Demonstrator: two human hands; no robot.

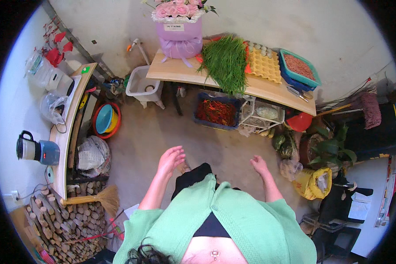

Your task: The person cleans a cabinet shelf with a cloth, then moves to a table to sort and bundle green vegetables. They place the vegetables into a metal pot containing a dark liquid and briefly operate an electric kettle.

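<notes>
Head view, person: mid-floor in a green top, facing a long wooden table (177, 73).
Left hand (170, 161): released, raised over the floor, fingers loosely bent and slightly apart; touching nothing.
Right hand (259, 164): looks released, fingers bent inward, palm hidden; held over the floor, well apart from the left hand.
Blue crate (215, 126): below the table's front edge, full of red chillies (215, 111); ahead of both hands and between them left to right, touched by neither. Nearest item ahead of the left hand.
White rack (253, 117): just right of the crate, ahead of the right hand.
Clear plastic bag (290, 169): on the floor to the right of the right hand, near striped melons (288, 148) and a yellow sack (304, 185).
Tabletop, left to right: purple-wrapped bouquet (180, 39), long green stalks (226, 64) hanging over the front edge, yellow egg tray (265, 66), teal basket (311, 82) of small reddish-brown pieces. All beyond the hands.
Red basin (114, 132): left of the left hand, well apart, with a blue bowl (104, 118) inside.
Broom (108, 200): farther left, above stacked firewood (64, 224).
</notes>
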